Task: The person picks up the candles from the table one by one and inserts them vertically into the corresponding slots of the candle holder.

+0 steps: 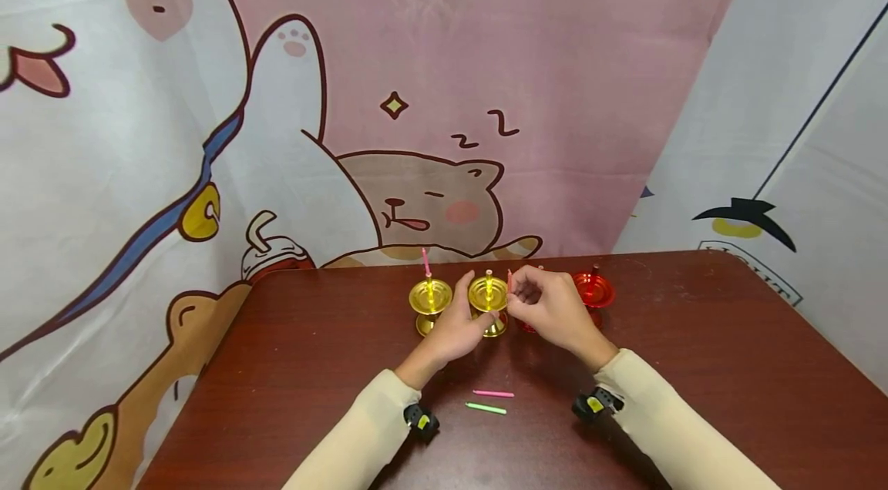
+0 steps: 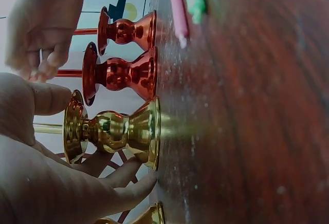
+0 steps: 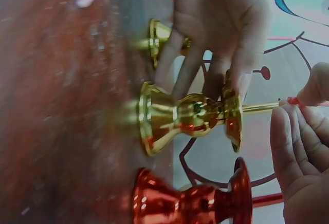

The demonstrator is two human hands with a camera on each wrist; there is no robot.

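Note:
My left hand [image 1: 454, 327] holds a gold candlestick [image 2: 113, 131] by its dish, with the thumb at the near rim and the fingers behind it. The candlestick stands upright on the table, a thin tube rising from its dish. Over it, my right hand [image 1: 555, 310] pinches a thin red candle [image 1: 509, 281] between thumb and fingertips. In the right wrist view the candle's lower end [image 3: 293, 100] is right at the tip of the tube; most of the candle is hidden by the fingers.
To the left stands another gold candlestick [image 1: 430, 296] bearing a slightly leaning pink candle [image 1: 426, 262]. Two red candlesticks stand on the right, one [image 2: 118, 73] mostly behind my right hand, the other [image 1: 594, 291] beyond it. A pink candle [image 1: 493, 394] and a green candle [image 1: 486, 408] lie in front.

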